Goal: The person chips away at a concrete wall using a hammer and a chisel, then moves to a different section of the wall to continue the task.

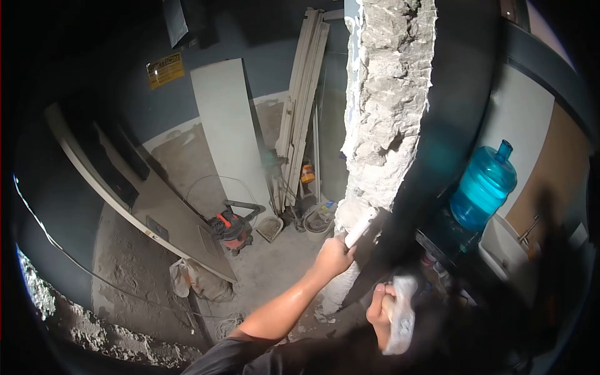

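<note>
My left hand (335, 257) is closed round a pale, straight, flat bar (361, 226) that looks like a chisel. Its far end reaches up against the rough, whitish wall edge (390, 94), beside a lumpy white patch. Lower and to the right, my right hand (380, 310) grips a pale-handled hammer (402, 319). Its greyish head has wide ends and a narrower middle, blurred by motion. The hammer is apart from the wall and the bar. My fist hides the near end of the bar.
A blue water bottle (484, 184) stands on a dark counter beside a white sink (500, 250). Behind the wall edge are a red-and-black vacuum (233, 230), a tray (270, 229), a bucket (317, 226), a leaning white board (225, 119) and long strips (303, 94). A sack (203, 280) lies left.
</note>
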Demonstrator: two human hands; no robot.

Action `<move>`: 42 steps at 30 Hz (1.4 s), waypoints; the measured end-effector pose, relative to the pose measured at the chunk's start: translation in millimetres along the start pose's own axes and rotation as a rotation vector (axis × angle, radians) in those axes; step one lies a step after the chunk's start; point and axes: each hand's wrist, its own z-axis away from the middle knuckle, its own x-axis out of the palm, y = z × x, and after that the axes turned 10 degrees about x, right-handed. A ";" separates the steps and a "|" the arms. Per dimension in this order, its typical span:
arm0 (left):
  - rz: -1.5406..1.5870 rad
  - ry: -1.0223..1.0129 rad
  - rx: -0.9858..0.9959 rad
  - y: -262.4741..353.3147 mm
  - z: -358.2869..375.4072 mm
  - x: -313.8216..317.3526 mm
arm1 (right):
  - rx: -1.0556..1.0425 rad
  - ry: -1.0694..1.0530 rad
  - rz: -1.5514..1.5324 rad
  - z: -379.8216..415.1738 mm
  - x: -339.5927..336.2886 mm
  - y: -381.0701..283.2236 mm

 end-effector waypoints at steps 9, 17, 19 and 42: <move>0.011 -0.108 0.028 -9.5 -10.4 -16.8 | 0.237 -0.060 -0.578 -24.5 -26.3 -28.6; 0.037 -0.263 -0.015 -10.5 -18.2 -36.1 | 0.906 -0.409 -0.204 -18.3 0.3 -57.5; 0.009 -0.201 0.039 -16.5 -18.4 -36.3 | 0.596 -0.215 -0.079 -1.7 -4.8 -62.8; -0.053 -0.251 0.087 -8.4 -21.3 -49.7 | 0.564 -0.154 -0.193 -10.8 19.4 -80.1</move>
